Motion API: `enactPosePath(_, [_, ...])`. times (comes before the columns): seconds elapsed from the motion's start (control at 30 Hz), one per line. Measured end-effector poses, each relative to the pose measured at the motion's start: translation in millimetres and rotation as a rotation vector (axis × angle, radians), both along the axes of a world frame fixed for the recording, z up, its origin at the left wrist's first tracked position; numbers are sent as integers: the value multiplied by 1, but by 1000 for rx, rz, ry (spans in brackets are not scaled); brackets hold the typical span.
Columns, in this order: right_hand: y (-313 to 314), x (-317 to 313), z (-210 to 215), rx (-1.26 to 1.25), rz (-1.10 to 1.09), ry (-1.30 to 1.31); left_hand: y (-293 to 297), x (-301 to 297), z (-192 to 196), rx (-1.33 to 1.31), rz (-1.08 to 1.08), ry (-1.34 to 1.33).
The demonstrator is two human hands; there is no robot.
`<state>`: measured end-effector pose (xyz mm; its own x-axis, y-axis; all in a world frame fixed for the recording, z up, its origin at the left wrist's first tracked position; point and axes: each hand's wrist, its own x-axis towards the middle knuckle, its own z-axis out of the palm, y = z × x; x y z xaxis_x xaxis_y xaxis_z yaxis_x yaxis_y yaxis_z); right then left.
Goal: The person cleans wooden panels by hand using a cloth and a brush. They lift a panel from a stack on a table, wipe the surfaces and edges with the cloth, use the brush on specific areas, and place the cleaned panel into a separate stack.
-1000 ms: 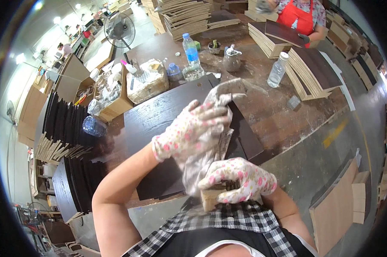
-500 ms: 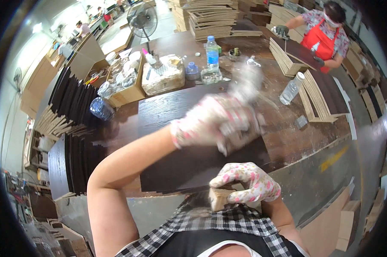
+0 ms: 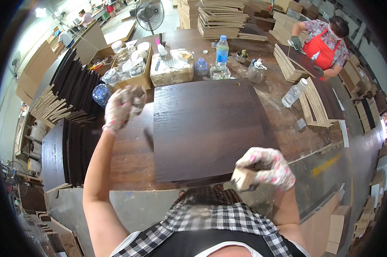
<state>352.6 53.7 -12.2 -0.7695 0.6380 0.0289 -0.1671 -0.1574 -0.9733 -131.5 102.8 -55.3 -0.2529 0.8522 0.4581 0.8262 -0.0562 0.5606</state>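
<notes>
My left hand (image 3: 117, 110), in a white glove with pink flowers, is raised left of a dark brown wooden panel (image 3: 204, 128). Its fingers are closed around a crumpled greyish-brown rag (image 3: 136, 99). My right hand (image 3: 271, 168), gloved alike, is by the panel's near right corner. It grips a small pale wooden block (image 3: 242, 179) between thumb and fingers. The panel lies flat on the brown table (image 3: 131, 169), with the edges of more dark panels showing beneath it.
Dark panels (image 3: 84, 150) stand stacked at the left. Behind lie a carton of bags (image 3: 140, 79), a wrapped block (image 3: 172, 70), a blue-labelled bottle (image 3: 222, 51) and a jar (image 3: 256, 72). A clear bottle (image 3: 294, 93) and stacked boards (image 3: 319, 103) are right, near a co-worker (image 3: 324, 47).
My left hand has swung left from over the panel to beyond its left edge, and the rag now shows plainly. My right hand has shifted slightly right and up with the block.
</notes>
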Motion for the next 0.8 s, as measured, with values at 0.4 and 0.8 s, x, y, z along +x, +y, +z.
enactPosePath(0.4, [244, -13, -13, 669, -669, -689, -102, 66, -19, -245, -76, -797])
enactPosePath(0.8, [178, -44, 47, 623, -491, -769, -120, 92, -44, -214, -176, -776])
